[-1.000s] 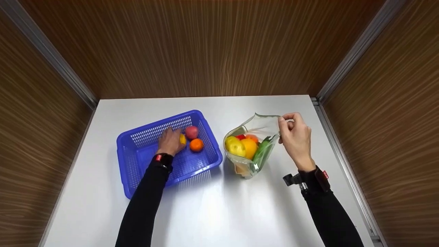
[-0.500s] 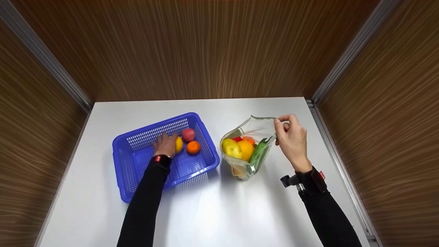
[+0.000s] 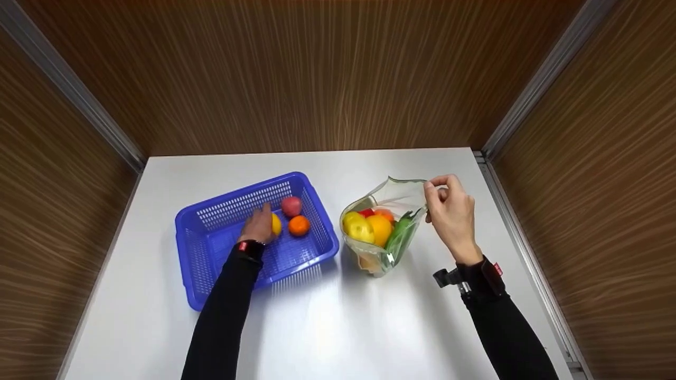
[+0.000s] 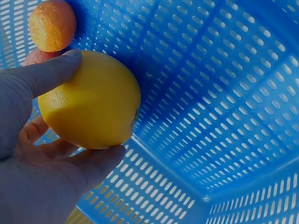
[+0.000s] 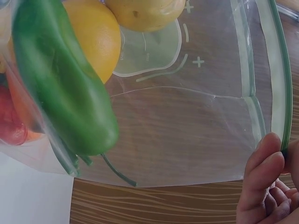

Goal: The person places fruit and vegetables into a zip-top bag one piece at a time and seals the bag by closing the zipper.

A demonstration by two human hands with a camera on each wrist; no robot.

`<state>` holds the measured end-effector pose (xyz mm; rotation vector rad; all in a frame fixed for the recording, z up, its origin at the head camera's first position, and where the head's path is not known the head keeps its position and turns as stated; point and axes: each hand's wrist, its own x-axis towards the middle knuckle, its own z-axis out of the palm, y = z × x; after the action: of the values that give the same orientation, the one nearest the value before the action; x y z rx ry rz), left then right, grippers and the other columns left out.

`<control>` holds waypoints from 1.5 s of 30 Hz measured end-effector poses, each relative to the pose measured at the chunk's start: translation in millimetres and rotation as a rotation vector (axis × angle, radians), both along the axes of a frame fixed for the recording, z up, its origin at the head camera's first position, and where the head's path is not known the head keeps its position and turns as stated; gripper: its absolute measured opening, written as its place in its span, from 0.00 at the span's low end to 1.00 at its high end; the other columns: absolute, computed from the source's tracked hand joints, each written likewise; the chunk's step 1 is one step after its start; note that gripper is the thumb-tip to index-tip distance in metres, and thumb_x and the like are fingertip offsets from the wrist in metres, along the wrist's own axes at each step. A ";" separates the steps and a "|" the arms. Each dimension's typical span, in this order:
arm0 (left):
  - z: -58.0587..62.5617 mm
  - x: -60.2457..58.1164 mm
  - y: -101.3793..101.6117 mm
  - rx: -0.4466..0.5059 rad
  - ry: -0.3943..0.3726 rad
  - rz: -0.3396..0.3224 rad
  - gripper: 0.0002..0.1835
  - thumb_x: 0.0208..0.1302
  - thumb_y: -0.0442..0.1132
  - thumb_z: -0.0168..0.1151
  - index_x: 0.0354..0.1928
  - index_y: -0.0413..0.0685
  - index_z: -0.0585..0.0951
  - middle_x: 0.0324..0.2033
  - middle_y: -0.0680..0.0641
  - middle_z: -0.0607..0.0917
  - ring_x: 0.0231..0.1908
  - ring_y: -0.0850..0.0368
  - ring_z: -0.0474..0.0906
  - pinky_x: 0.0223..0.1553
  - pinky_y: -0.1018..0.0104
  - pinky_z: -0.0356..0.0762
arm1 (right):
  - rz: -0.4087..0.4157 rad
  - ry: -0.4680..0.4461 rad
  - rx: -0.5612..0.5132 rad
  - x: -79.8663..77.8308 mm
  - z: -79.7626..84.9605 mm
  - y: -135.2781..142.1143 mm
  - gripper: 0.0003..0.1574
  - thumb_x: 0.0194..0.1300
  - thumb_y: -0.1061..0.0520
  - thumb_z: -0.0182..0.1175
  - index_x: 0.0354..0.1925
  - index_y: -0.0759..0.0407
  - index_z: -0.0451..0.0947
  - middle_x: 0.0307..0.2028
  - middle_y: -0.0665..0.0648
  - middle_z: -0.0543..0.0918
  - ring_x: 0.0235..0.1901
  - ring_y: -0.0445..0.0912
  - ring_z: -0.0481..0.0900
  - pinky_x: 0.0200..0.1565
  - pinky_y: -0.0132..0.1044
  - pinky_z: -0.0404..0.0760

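Inside the blue basket [image 3: 196,253], my left hand [image 3: 257,226] holds a lemon [image 4: 91,100], thumb on one side and fingers curled on the other. Beside it in the basket lie an orange tangerine [image 3: 299,225] and a pinkish-red round fruit [image 3: 291,206]. My right hand [image 3: 453,219] pinches the rim of a clear zip bag [image 5: 182,140] between thumb and fingers, and the bag's mouth gapes. Produce fills the bag: a green pepper [image 5: 70,79], an orange [image 3: 379,230], yellow fruit [image 3: 358,227] and red pieces partly hidden behind them.
The basket and bag stand side by side on a white table [image 3: 327,338]. Brown wood-grain panels [image 3: 317,79] close off the back and both sides, with metal rails [image 3: 515,227] at the corners and along the side.
The spread fingers of my left hand have drawn together around the lemon, staying in the same part of the basket. My right hand keeps its pinch on the bag's rim.
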<state>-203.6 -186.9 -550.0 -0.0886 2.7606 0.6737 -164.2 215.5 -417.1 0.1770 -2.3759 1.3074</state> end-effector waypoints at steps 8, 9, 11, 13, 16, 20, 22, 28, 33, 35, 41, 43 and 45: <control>6.5 0.4 -2.2 0.035 0.050 0.014 0.41 0.59 0.33 0.72 0.71 0.32 0.61 0.58 0.22 0.73 0.56 0.24 0.75 0.60 0.34 0.73 | 0.000 0.011 0.001 -1.2 1.5 -0.6 0.07 0.75 0.60 0.59 0.44 0.65 0.79 0.11 0.50 0.76 0.08 0.41 0.74 0.15 0.28 0.67; 8.0 0.6 -1.9 0.045 0.057 0.016 0.41 0.59 0.33 0.72 0.71 0.32 0.61 0.57 0.22 0.74 0.56 0.24 0.75 0.60 0.35 0.73 | 0.003 0.010 -0.001 -1.4 1.7 -0.7 0.07 0.75 0.60 0.59 0.44 0.65 0.79 0.11 0.50 0.76 0.08 0.40 0.73 0.15 0.28 0.67; 11.5 1.2 -1.7 0.068 0.079 0.016 0.40 0.58 0.33 0.73 0.70 0.33 0.63 0.56 0.23 0.75 0.55 0.26 0.76 0.58 0.36 0.74 | 0.004 0.007 -0.005 -1.8 2.0 -0.8 0.07 0.75 0.60 0.59 0.44 0.65 0.79 0.11 0.51 0.76 0.08 0.39 0.73 0.14 0.27 0.67; 15.0 1.7 -1.6 0.087 0.101 0.017 0.39 0.58 0.34 0.74 0.68 0.34 0.65 0.54 0.25 0.76 0.53 0.28 0.76 0.57 0.37 0.75 | 0.003 0.005 -0.007 -1.7 1.9 -0.6 0.07 0.75 0.60 0.59 0.44 0.66 0.79 0.12 0.51 0.76 0.08 0.38 0.73 0.14 0.27 0.68; 20.3 2.2 -1.6 0.096 0.153 0.022 0.39 0.57 0.38 0.76 0.68 0.38 0.68 0.53 0.28 0.77 0.52 0.31 0.77 0.54 0.39 0.76 | -0.005 -0.001 -0.012 -1.1 1.4 -0.4 0.07 0.75 0.60 0.60 0.44 0.65 0.79 0.12 0.51 0.76 0.08 0.39 0.73 0.14 0.27 0.68; 26.7 2.3 1.8 0.083 0.234 0.025 0.39 0.58 0.45 0.76 0.68 0.43 0.70 0.53 0.31 0.78 0.52 0.34 0.77 0.54 0.40 0.75 | -0.009 -0.003 -0.013 -1.1 0.9 -0.8 0.07 0.75 0.60 0.60 0.44 0.65 0.79 0.12 0.51 0.77 0.09 0.40 0.74 0.15 0.28 0.68; 29.8 2.7 5.4 0.078 0.278 0.029 0.39 0.58 0.48 0.75 0.69 0.45 0.71 0.53 0.32 0.78 0.52 0.34 0.76 0.54 0.41 0.75 | -0.011 0.001 -0.003 -1.5 0.8 -1.5 0.07 0.75 0.60 0.60 0.44 0.65 0.79 0.12 0.51 0.76 0.09 0.39 0.74 0.16 0.28 0.68; 40.5 5.6 18.2 0.134 0.407 0.068 0.39 0.58 0.54 0.73 0.69 0.48 0.74 0.52 0.35 0.79 0.52 0.37 0.75 0.53 0.45 0.73 | -0.015 -0.003 -0.002 -2.1 0.8 -4.1 0.08 0.75 0.59 0.60 0.44 0.64 0.79 0.11 0.51 0.76 0.09 0.39 0.74 0.16 0.29 0.67; 53.9 7.9 27.2 0.216 0.456 0.057 0.38 0.61 0.54 0.73 0.70 0.47 0.74 0.57 0.34 0.79 0.55 0.36 0.74 0.56 0.45 0.72 | -0.009 -0.004 -0.016 -1.7 0.5 -5.5 0.08 0.75 0.59 0.60 0.44 0.65 0.79 0.12 0.51 0.76 0.09 0.40 0.74 0.15 0.28 0.67; 60.3 8.6 30.2 0.225 0.479 0.033 0.37 0.62 0.52 0.73 0.70 0.46 0.74 0.59 0.34 0.78 0.57 0.35 0.74 0.58 0.44 0.73 | -0.010 -0.002 -0.015 -1.5 0.3 -5.9 0.07 0.75 0.60 0.60 0.44 0.65 0.79 0.12 0.51 0.76 0.09 0.38 0.73 0.15 0.28 0.67; 81.5 11.2 43.4 0.247 0.594 -0.026 0.35 0.61 0.48 0.75 0.68 0.45 0.75 0.58 0.34 0.80 0.55 0.35 0.78 0.58 0.44 0.76 | -0.008 -0.001 -0.011 -1.8 1.2 -7.5 0.07 0.75 0.60 0.60 0.44 0.65 0.79 0.12 0.51 0.76 0.09 0.37 0.73 0.15 0.28 0.67; 88.3 12.8 48.9 0.262 0.631 -0.045 0.35 0.61 0.48 0.76 0.68 0.44 0.76 0.56 0.34 0.81 0.54 0.36 0.79 0.57 0.45 0.77 | -0.006 -0.002 -0.013 -2.0 1.6 -8.2 0.07 0.75 0.60 0.60 0.44 0.65 0.79 0.12 0.51 0.76 0.09 0.37 0.73 0.14 0.28 0.67; 94.7 14.6 54.8 0.277 0.666 -0.058 0.35 0.60 0.48 0.76 0.67 0.43 0.76 0.56 0.35 0.81 0.53 0.36 0.79 0.55 0.45 0.77 | -0.006 -0.003 -0.013 -1.9 1.8 -9.0 0.07 0.75 0.60 0.60 0.44 0.65 0.79 0.12 0.51 0.76 0.09 0.37 0.73 0.14 0.28 0.67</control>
<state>-189.0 -132.2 -455.3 0.3346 3.2188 1.2489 -166.1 206.6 -415.4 0.1641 -2.3683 1.3217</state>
